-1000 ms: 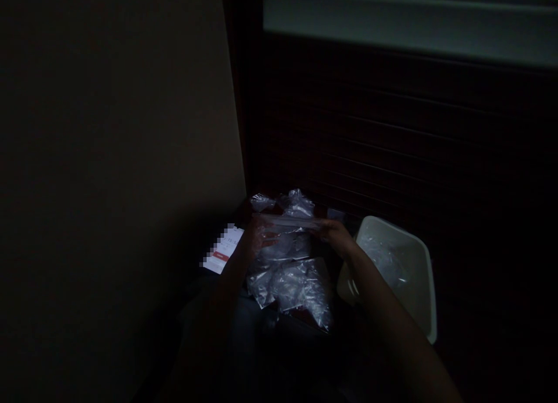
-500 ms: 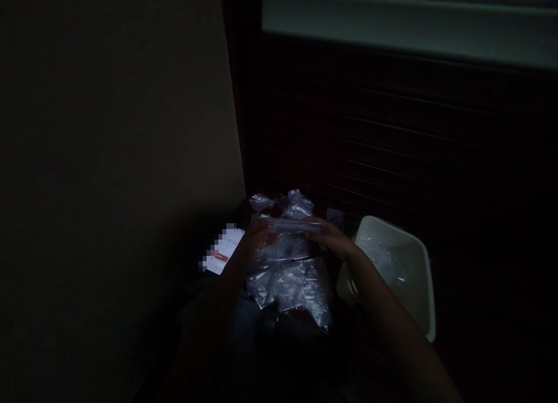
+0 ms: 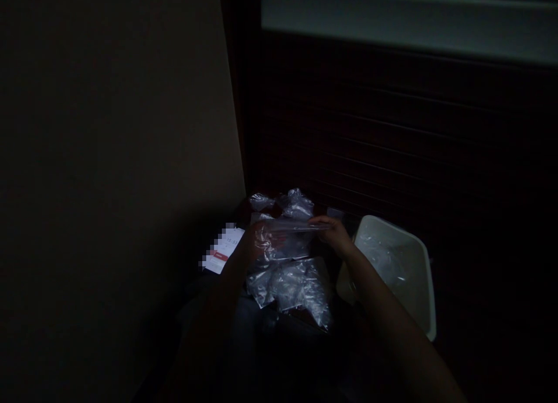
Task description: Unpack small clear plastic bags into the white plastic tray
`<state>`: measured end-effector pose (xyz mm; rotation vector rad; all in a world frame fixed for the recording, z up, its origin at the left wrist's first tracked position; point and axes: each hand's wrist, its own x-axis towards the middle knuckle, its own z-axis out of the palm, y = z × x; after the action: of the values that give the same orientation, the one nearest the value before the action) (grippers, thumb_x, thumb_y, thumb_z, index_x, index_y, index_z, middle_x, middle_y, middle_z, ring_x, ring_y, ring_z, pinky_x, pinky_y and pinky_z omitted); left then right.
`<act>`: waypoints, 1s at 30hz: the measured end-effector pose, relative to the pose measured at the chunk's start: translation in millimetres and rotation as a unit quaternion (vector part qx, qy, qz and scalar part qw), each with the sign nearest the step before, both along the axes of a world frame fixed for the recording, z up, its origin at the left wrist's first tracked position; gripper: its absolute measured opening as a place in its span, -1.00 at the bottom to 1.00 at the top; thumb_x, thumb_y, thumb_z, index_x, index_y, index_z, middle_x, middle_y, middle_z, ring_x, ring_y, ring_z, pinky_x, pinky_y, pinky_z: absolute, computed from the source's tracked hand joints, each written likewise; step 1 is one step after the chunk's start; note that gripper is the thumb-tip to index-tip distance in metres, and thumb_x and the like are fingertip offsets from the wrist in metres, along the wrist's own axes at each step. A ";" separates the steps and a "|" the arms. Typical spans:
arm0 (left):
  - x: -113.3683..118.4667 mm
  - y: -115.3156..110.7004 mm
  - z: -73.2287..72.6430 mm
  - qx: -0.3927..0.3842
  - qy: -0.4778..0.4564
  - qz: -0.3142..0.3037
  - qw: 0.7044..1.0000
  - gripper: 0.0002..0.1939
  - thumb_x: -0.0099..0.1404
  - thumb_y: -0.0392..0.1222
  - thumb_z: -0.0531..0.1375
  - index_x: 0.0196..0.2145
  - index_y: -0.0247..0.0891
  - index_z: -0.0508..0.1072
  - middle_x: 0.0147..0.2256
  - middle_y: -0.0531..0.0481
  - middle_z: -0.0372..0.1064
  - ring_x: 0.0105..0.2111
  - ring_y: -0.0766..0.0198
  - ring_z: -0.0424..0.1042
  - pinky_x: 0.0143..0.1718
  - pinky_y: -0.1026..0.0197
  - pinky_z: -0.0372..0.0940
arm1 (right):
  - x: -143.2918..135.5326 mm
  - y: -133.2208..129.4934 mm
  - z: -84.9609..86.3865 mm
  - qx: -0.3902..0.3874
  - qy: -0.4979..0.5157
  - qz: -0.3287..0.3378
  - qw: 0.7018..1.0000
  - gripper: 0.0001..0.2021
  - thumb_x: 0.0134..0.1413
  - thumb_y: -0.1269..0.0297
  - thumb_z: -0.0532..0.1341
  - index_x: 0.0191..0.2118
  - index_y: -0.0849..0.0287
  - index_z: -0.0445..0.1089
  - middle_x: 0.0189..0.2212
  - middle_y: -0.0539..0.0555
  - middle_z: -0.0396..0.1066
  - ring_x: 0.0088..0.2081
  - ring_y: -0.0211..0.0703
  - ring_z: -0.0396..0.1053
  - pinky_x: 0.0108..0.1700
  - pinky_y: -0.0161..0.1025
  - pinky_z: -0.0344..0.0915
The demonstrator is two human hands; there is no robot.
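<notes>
The tub [image 3: 429, 281] held some crumpled plastic [image 3: 386, 263]. Left of the tub lay loose bags [image 3: 292, 284]; above these, also tub-left, a clear bag [image 3: 290, 225] was stretched between two hands. The right hand [image 3: 335, 233], nearer the tub, pinched its edge; whether the left hand [image 3: 254, 238], farther from it, gripped or only backed the film could not be told. Spreading the film seemed the step, calling next for light, steady tension. Farthest left of the tub, a lit screen [image 3: 223, 249] was partly pixelated; gloom hid the surface beneath.
</notes>
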<state>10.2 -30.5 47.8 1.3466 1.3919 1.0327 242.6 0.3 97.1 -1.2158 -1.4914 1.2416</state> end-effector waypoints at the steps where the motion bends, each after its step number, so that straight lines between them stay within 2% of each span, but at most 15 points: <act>1: -0.4 -0.2 2.0 -0.011 -0.030 -0.012 0.999 -0.64 0.23 -0.19 -0.04 -0.47 -0.38 0.50 -0.58 -0.09 0.44 -0.46 0.21 0.48 -0.49 0.27 0.35 | 0.8 0.8 -1.1 0.009 -0.001 -0.007 1.000 -0.78 -0.34 0.38 0.16 -0.42 0.20 0.47 -0.48 0.03 0.44 -0.44 -0.22 0.33 -0.40 -0.29 0.23; 2: -0.6 0.5 4.0 -0.040 -0.113 -0.030 0.992 -0.65 0.25 -0.17 -0.03 -0.45 -0.35 0.49 -0.57 -0.10 0.45 -0.44 0.17 0.49 -0.45 0.21 0.37 | 1.7 1.7 -2.3 0.017 -0.002 -0.014 1.000 -0.76 -0.34 0.39 0.14 -0.41 0.19 0.47 -0.47 0.03 0.44 -0.43 -0.21 0.34 -0.38 -0.28 0.24; 3: -0.7 1.8 5.9 -0.080 -0.215 -0.053 0.972 -0.68 0.25 -0.12 -0.02 -0.40 -0.32 0.48 -0.53 -0.12 0.47 -0.40 0.14 0.50 -0.39 0.14 0.38 | 2.6 2.5 -3.6 0.026 -0.003 -0.019 0.999 -0.74 -0.35 0.40 0.12 -0.40 0.19 0.47 -0.46 0.04 0.45 -0.42 -0.20 0.35 -0.36 -0.27 0.25; 5: -0.4 5.5 8.2 -0.173 -0.398 -0.099 0.895 -0.65 0.22 0.01 0.01 -0.31 -0.30 0.45 -0.41 -0.17 0.49 -0.31 0.07 0.49 -0.26 0.02 0.36 | 3.7 4.0 -5.9 0.042 -0.008 -0.018 0.999 -0.71 -0.35 0.42 0.11 -0.40 0.18 0.47 -0.43 0.04 0.46 -0.38 -0.18 0.36 -0.31 -0.24 0.26; 6: 0.0 7.4 8.4 -0.212 -0.457 -0.112 0.856 -0.63 0.19 0.04 0.04 -0.28 -0.31 0.43 -0.37 -0.20 0.49 -0.28 0.04 0.49 -0.22 -0.02 0.34 | 4.0 4.7 -6.9 0.049 -0.014 -0.014 0.999 -0.71 -0.35 0.43 0.11 -0.40 0.18 0.48 -0.41 0.04 0.46 -0.36 -0.17 0.37 -0.29 -0.23 0.27; 7: 0.8 9.1 7.9 -0.235 -0.485 -0.113 0.835 -0.64 0.17 0.04 0.07 -0.26 -0.32 0.42 -0.35 -0.21 0.49 -0.26 0.02 0.48 -0.19 -0.04 0.33 | 4.1 5.2 -7.8 0.055 -0.021 -0.007 0.998 -0.72 -0.35 0.43 0.11 -0.40 0.18 0.48 -0.40 0.05 0.46 -0.35 -0.16 0.37 -0.26 -0.22 0.27; 8: 1.9 10.3 6.8 -0.245 -0.495 -0.104 0.827 -0.66 0.16 0.01 0.10 -0.26 -0.32 0.40 -0.35 -0.20 0.49 -0.26 0.02 0.48 -0.17 -0.04 0.33 | 4.0 5.6 -8.6 0.061 -0.029 -0.002 0.998 -0.72 -0.35 0.44 0.11 -0.40 0.18 0.48 -0.39 0.05 0.47 -0.33 -0.15 0.38 -0.24 -0.21 0.27; 10: 4.4 11.1 3.5 -0.240 -0.485 -0.067 0.839 -0.77 0.15 -0.11 0.14 -0.28 -0.32 0.39 -0.37 -0.15 0.48 -0.28 0.05 0.49 -0.16 -0.02 0.32 | 3.7 6.3 -9.9 0.066 -0.041 0.006 0.997 -0.71 -0.33 0.44 0.11 -0.38 0.18 0.47 -0.36 0.06 0.47 -0.31 -0.15 0.38 -0.22 -0.20 0.27; 13: 7.1 8.7 -1.5 -0.186 -0.468 -0.011 0.864 -0.89 0.07 -0.28 0.21 -0.38 -0.29 0.37 -0.41 -0.06 0.48 -0.31 0.08 0.50 -0.12 0.00 0.30 | 3.1 6.0 -10.5 0.056 -0.047 0.011 0.997 -0.68 -0.31 0.44 0.12 -0.31 0.18 0.46 -0.33 0.06 0.46 -0.28 -0.14 0.38 -0.20 -0.20 0.27; 16: 6.8 6.2 -4.6 -0.128 -0.468 0.007 0.874 -0.85 0.01 -0.32 0.26 -0.42 -0.28 0.36 -0.41 -0.03 0.46 -0.27 0.05 0.49 -0.07 -0.02 0.26 | 2.7 3.4 -8.3 0.010 -0.029 0.027 0.999 -0.59 -0.32 0.45 0.15 -0.19 0.16 0.43 -0.23 0.07 0.45 -0.23 -0.15 0.38 -0.18 -0.22 0.27; 21: 5.6 8.7 -6.2 -0.108 -0.446 0.031 0.888 -0.76 -0.04 -0.27 0.30 -0.37 -0.25 0.36 -0.36 -0.04 0.44 -0.27 0.03 0.48 -0.07 -0.08 0.25 | 5.0 -1.2 -0.5 -0.123 0.070 0.060 0.988 -0.36 -0.38 0.49 0.17 0.00 0.01 0.31 -0.03 0.04 0.36 -0.19 -0.15 0.38 -0.20 -0.25 0.29; 23: 6.1 10.3 -5.9 -0.104 -0.436 0.048 0.893 -0.74 -0.07 -0.27 0.32 -0.38 -0.26 0.36 -0.37 -0.02 0.44 -0.35 0.07 0.49 -0.12 -0.09 0.28 | 7.0 -0.2 2.4 -0.133 0.103 0.054 0.984 -0.39 -0.36 0.46 0.15 -0.02 -0.02 0.32 0.00 0.03 0.35 -0.12 -0.10 0.36 -0.15 -0.20 0.28; 26: 6.6 12.0 -5.4 -0.104 -0.421 0.063 0.899 -0.73 -0.07 -0.25 0.32 -0.39 -0.26 0.35 -0.39 -0.02 0.45 -0.43 0.13 0.48 -0.18 -0.06 0.31 | 8.2 3.3 4.1 -0.112 0.144 0.032 0.983 -0.56 -0.22 0.32 0.11 -0.09 0.04 0.38 -0.01 0.05 0.36 -0.01 -0.03 0.30 -0.03 -0.09 0.24; 28: 6.3 12.6 -5.6 -0.105 -0.414 0.062 0.902 -0.74 -0.06 -0.24 0.32 -0.39 -0.26 0.36 -0.39 -0.02 0.45 -0.44 0.16 0.47 -0.19 -0.03 0.31 | 6.0 4.3 3.8 -0.104 0.133 0.010 0.986 -0.62 -0.10 0.21 0.11 -0.09 0.07 0.37 -0.02 0.06 0.36 0.02 -0.03 0.28 0.02 -0.06 0.20; 30: 5.5 12.6 -6.4 -0.108 -0.408 0.058 0.905 -0.75 -0.06 -0.24 0.32 -0.39 -0.28 0.38 -0.39 -0.02 0.46 -0.45 0.17 0.47 -0.21 -0.01 0.32 | 1.6 2.8 3.6 -0.104 0.085 -0.002 0.991 -0.60 -0.08 0.14 0.17 -0.05 0.07 0.35 0.00 0.06 0.35 0.03 -0.05 0.27 0.06 -0.08 0.17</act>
<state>15.7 -17.8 41.5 0.5421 0.9023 1.2747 244.2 3.1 100.7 -1.2117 -1.2591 1.4877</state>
